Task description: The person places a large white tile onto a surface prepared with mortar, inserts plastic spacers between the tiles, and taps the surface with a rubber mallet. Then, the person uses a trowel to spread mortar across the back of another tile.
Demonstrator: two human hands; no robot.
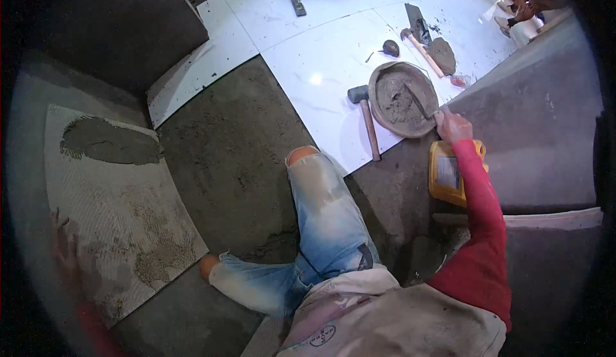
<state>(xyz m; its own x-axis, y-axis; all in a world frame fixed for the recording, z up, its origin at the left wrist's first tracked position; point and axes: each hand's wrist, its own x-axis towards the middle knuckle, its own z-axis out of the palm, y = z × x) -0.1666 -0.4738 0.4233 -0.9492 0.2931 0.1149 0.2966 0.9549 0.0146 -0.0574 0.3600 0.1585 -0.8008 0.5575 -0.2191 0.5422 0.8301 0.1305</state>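
One trowel point(417, 102) in the bucket point(403, 131) was pinched by the right grip point(453, 127); left of the bucket, the left grip point(66, 251) was spread at a tile point(125, 200).

Cannot tell contact from gap between the left hand point(65, 249), dim and blurred near the left rim, and the tile point(119, 200). Cannot see the end of the tool point(418, 103) sunk in the mortar point(393, 92), or the part of the yellow jug point(447, 176) behind the red sleeve point(476, 193).
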